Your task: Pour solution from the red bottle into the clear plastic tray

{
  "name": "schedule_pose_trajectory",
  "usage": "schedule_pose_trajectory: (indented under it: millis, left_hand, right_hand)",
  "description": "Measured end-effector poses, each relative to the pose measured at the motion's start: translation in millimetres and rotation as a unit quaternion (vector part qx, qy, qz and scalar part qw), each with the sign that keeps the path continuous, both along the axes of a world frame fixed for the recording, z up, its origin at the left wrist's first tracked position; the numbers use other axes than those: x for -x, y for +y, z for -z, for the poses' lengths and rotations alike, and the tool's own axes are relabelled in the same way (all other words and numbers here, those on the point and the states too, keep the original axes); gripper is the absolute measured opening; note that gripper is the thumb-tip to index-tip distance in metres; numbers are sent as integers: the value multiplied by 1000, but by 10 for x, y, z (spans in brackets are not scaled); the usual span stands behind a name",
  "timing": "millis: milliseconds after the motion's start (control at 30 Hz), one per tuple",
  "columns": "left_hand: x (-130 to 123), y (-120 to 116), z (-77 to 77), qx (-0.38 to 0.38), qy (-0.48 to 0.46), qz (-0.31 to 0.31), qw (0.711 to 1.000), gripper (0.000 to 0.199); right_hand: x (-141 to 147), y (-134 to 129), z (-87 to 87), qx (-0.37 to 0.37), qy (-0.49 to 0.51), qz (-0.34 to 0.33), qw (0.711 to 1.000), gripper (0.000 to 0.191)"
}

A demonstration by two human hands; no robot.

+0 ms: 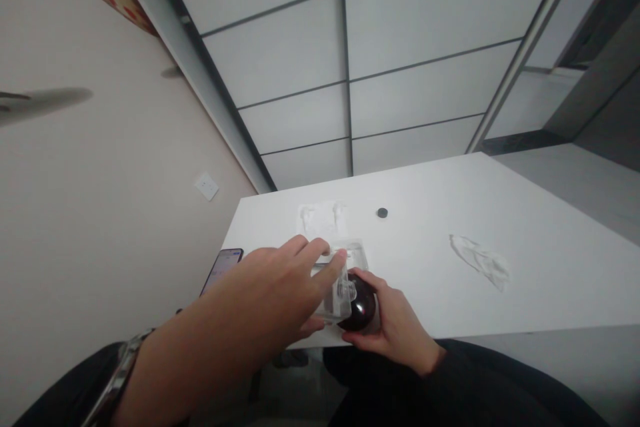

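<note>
My left hand reaches in from the lower left, its fingers over a clear plastic clamshell and holding it. My right hand cups a glossy dark round object at the table's near edge. The clamshell lies against that object and partly covers it, so its full shape is hidden. A metal watch or bracelet circles my left wrist. Both hands are close together above the white table.
A phone lies at the table's left edge. Further back are a clear plastic tray and a small black disc. A crumpled translucent wrapper lies to the right. A wall with a switch plate runs along the left.
</note>
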State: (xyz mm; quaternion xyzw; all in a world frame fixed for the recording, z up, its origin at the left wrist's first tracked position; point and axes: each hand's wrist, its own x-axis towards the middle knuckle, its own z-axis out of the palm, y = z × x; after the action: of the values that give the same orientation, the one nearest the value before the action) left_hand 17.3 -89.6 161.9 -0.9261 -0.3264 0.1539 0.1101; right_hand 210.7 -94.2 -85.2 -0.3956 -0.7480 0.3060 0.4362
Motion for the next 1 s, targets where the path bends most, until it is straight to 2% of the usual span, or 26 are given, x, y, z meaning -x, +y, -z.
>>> schedule_pose_trajectory:
  millis: [433,567,667,767,1000]
  left_hand:
    - [45,32,24,-20,-34,25,999,67]
    - [73,9,56,-34,-36,37,998,73]
    - [89,15,84,-31,-45,22,998,73]
    - [104,34,102,-8,-43,-2,999,64]
    - [152,64,105,-3,-89,38,995,64]
  right_hand:
    - [-4,0,-44,9,-2,-1,1000,84]
    - [-17,2,-48,6,-2,-1,1000,85]
    - [-21,3,-59,13,-3,-5,1000,84]
    - [-17,5,-66,20,-2,-3,1000,84]
    - [-13,3,-65,30,-2,-2,1000,85]
